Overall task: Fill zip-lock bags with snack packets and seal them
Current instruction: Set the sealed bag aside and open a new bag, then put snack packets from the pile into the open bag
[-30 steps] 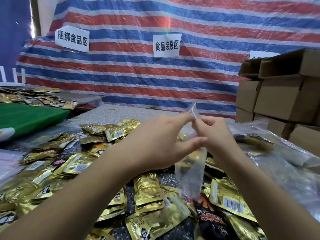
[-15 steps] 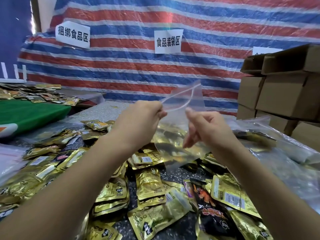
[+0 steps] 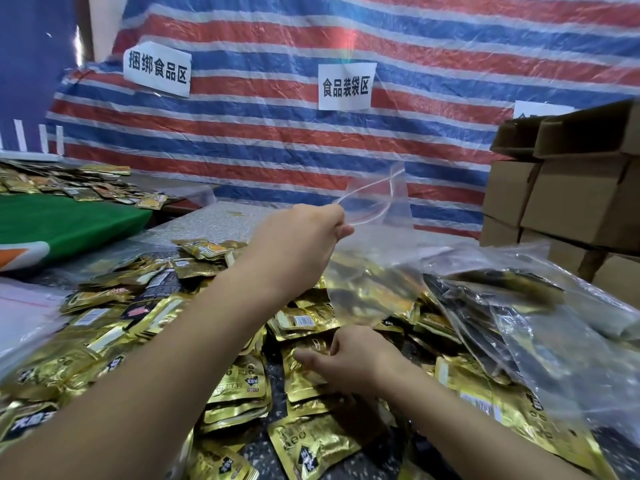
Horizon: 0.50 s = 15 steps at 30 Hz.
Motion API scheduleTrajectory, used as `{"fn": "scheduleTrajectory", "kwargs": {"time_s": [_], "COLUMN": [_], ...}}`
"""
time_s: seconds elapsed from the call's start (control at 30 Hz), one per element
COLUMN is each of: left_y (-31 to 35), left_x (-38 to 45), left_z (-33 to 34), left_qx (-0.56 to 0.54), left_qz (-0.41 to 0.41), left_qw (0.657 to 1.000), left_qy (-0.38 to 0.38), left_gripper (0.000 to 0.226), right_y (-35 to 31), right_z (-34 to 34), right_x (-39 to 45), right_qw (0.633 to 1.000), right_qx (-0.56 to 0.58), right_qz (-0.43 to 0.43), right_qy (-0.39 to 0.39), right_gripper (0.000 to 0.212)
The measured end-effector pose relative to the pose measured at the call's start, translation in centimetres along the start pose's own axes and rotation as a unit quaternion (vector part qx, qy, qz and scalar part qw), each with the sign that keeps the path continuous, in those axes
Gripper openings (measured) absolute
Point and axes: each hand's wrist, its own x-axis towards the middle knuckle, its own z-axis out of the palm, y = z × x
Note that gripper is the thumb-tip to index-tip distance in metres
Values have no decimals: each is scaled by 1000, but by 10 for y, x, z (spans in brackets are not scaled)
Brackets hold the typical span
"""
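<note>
Striped red, white and blue tarpaulin [image 3: 346, 140] hung behind the work table [image 3: 221, 220], with two white paper signs [image 3: 347, 86] stuck to it and brown cardboard boxes [image 3: 568, 195] stacked at the right. Gold snack packets [image 3: 239, 382] lay heaped over the table, some of them inside large clear bags [image 3: 540, 327] on the right side.

Half a second before, both hands had been raised together at the mouth of the zip-lock bag [image 3: 377, 233], each pinching one side of the opening. Now only the left hand [image 3: 298, 244] stayed up there. Its fingers were curled and pinched together on the near lip of the bag's mouth, and the bag hung from that pinch with its mouth gaping open toward the right, its body draping down over the pile. Whether anything was already inside it could not be told, since the packets behind showed through the clear film.

The right hand [image 3: 353, 365] had let go of the bag and dropped to the heap in front of the person. It lay palm down with the fingers reaching left, curled over a gold packet [image 3: 304, 372] in the pile, the thumb on top; whether the packet was truly pinched or only touched could not be told. The left forearm ran up from the lower left, the right forearm from the lower right.
</note>
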Motion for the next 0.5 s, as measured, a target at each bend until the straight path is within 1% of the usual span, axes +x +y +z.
{"fn": "scheduleTrajectory", "kwargs": {"time_s": [0.1,0.2,0.3,0.4,0.43,0.5], "left_y": [1,3,3,2,1,0], "left_x": [-1,-2,-1,-1,-1,0], "left_z": [0,1,3,1,1,-1], "left_qx": [0,2,13,-1,-4,-6], "left_qz": [6,8,10,6,6,7], "left_qw": [1000,1000,1000,1000,1000,1000], "left_qy": [-3,-13,-13,-3,0,4], "left_gripper": [34,33,33,32,32,31], "right_y": [0,4,6,8,9,13], "right_z": [3,-1,-7,-17,-22,-36], "right_x": [4,6,5,4,3,-1], "right_qw": [1000,998,989,986,983,975], "right_qx": [7,59,144,162,178,208], "right_qz": [4,20,39,42,37,11], "right_qy": [-1,-12,-21,-3,-18,-83], "right_gripper": [65,56,48,46,45,41]}}
